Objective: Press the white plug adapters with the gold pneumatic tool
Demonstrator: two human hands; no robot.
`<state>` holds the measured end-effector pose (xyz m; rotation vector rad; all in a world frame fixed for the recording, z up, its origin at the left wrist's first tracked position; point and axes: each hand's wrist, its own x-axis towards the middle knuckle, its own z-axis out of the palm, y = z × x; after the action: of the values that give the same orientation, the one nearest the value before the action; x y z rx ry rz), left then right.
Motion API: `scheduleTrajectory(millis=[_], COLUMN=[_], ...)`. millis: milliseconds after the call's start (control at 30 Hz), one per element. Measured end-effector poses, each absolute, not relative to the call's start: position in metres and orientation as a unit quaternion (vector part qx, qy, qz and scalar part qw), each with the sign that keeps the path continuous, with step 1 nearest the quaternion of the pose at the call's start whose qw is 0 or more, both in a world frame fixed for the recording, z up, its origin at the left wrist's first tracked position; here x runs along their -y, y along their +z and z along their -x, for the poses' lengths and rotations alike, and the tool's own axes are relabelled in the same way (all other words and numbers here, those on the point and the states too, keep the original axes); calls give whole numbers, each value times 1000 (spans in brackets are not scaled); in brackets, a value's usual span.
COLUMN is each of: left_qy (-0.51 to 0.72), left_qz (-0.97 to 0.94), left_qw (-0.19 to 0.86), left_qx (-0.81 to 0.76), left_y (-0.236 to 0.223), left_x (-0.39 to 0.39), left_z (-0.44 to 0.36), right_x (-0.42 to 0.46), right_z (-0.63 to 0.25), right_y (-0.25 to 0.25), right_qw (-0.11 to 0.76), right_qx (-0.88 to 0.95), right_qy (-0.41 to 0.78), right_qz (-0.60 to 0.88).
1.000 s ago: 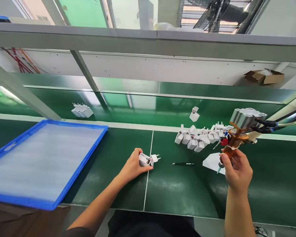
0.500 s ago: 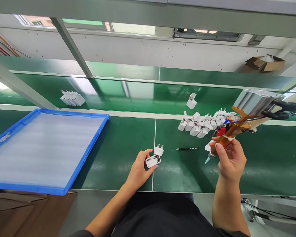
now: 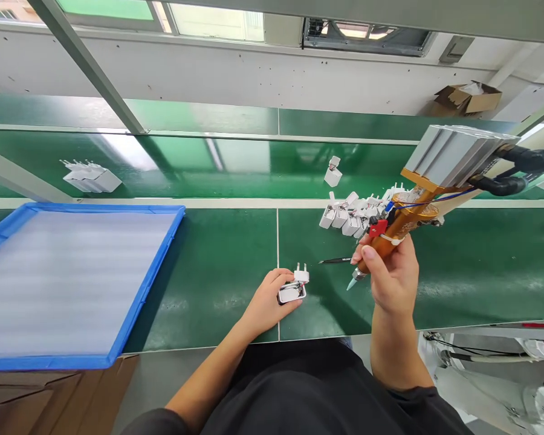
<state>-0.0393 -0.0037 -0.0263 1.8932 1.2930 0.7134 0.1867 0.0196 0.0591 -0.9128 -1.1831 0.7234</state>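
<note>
Pos. ref.: open plug housing (image 3: 292,293), qty 1, in my L hand (image 3: 266,304). Its long axis runs approx. L-R, open side up; whether it touches the worktop (image 3: 222,260) I can't tell. The pronged cap (image 3: 301,277), qty 1, sits at its far R edge, wires between.

L fingers (image 3: 280,276): parted to housing width, index on the far side, thumb on the near side; the housing lies R of the palm. L hand is nearer.

R fingers: wrapped round the dispenser (image 3: 392,229), qty 1, R of the housing. Its nozzle (image 3: 352,283), qty 1, points down and L, well apart from the housing and slightly beyond it.

Rel. to the housing:
- Black tool (image 3: 335,260), qty 1: far R, beside the R hand (image 3: 395,275).
- Unit cluster (image 3: 353,214): beyond, R; overlap, no firm qty.
- Lone unit (image 3: 332,175), qty 1: farther, slightly R.
- White block row (image 3: 93,179): far L, qty unclear.
- Blue-rimmed tray (image 3: 174,220), qty 1: L.
</note>
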Motion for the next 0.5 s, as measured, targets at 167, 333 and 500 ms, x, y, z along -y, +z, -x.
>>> scheduleTrajectory(millis=[167,333,500], left_qy=[284,273,294], left_qz=[-729,-718,-751], left_qw=[291,343,332], left_qx=[-551,-541,-489], left_y=[-41,-38,-15], left_x=[10,16,17], left_z=[32,28,26], right_x=[-15,-13,-13], right_z=[-159,-129,-111], right_y=[67,75,82], right_qw=[684,702,704], right_qx=[528,526,527], right_qy=[344,329,291], right_qz=[368,349,375])
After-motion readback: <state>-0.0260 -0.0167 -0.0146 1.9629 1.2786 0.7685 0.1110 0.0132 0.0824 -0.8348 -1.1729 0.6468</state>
